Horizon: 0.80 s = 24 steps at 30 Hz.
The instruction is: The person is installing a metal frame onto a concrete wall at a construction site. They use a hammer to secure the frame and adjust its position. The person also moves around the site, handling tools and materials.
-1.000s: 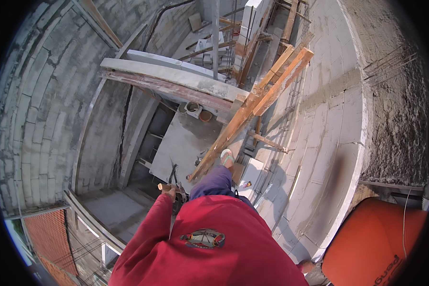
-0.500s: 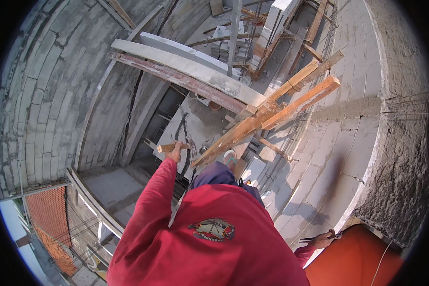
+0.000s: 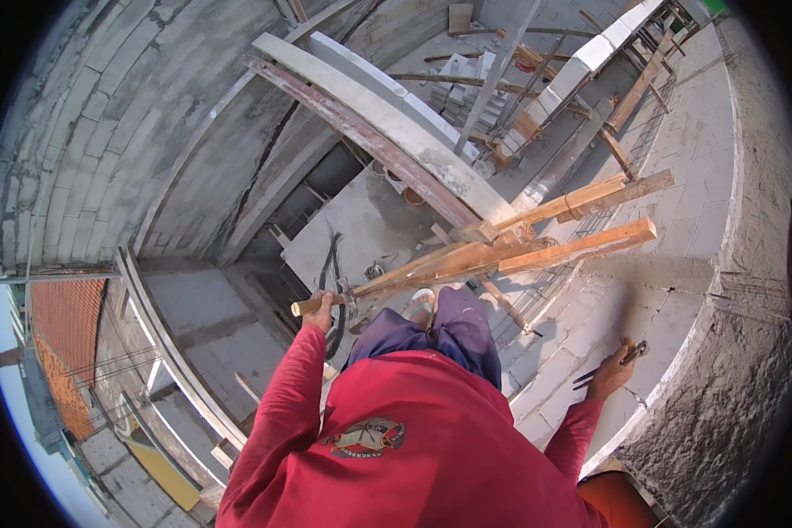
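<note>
My left hand [image 3: 322,310] is closed round a thick wooden handle [image 3: 304,307] with a greyish head beyond the fingers; it looks like a hammer. Close by that hand run dark, bent cables or hoses [image 3: 332,260]. In my right hand [image 3: 611,375], out to the right over the pale block wall, is a dark pair of pincers [image 3: 635,352]. Its two handles stick out on the near side of the fist. Long wooden beams [image 3: 466,257] slope away ahead of my legs, their near end close to the left hand. One sandalled foot [image 3: 421,304] shows below.
A whitish concrete beam [image 3: 387,123] with a reddish board crosses ahead, above a lower grey slab [image 3: 370,216]. A loose squared timber [image 3: 581,246] lies at the right. Rough concrete [image 3: 722,422] edges the right side. White blocks [image 3: 462,75] stand farther off, and tiled roofs [image 3: 66,321] lie left.
My right hand has swung forward and up, away from the orange surface, with the pincers in it. The left hand with its tool is slightly lower, and the whole view has shifted.
</note>
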### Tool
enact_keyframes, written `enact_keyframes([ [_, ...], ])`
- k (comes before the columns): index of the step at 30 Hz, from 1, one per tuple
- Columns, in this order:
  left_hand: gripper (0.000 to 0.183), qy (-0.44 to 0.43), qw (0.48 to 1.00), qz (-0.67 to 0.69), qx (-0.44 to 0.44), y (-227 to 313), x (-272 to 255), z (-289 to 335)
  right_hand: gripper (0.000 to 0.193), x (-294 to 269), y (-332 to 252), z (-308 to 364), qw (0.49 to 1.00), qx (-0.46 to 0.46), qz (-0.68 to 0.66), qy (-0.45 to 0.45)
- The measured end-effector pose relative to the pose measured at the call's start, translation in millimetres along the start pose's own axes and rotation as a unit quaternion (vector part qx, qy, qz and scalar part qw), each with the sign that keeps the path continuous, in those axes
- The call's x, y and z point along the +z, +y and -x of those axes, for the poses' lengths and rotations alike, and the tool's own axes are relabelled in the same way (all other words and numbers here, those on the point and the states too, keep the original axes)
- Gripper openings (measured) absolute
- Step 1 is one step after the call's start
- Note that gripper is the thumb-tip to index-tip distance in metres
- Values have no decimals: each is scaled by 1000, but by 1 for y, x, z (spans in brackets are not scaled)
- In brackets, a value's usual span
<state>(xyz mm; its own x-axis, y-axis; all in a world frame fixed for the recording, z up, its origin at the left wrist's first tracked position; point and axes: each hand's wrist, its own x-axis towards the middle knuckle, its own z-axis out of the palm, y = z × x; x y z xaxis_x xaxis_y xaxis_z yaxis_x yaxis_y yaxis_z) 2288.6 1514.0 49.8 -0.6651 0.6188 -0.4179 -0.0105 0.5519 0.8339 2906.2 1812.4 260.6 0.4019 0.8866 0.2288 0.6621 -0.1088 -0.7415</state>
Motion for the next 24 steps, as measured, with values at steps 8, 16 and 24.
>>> enact_keyframes([
  [8,29,97,970,28,-222,-67,-29,104,30,81,-123,-32,993,-57,-10,-98],
  [16,33,89,982,-8,-169,-117,-26,171,28,186,-187,-69,969,-104,-133,-179],
  [24,31,184,961,27,-203,-76,17,113,28,328,-236,-134,941,-106,-189,-260],
])
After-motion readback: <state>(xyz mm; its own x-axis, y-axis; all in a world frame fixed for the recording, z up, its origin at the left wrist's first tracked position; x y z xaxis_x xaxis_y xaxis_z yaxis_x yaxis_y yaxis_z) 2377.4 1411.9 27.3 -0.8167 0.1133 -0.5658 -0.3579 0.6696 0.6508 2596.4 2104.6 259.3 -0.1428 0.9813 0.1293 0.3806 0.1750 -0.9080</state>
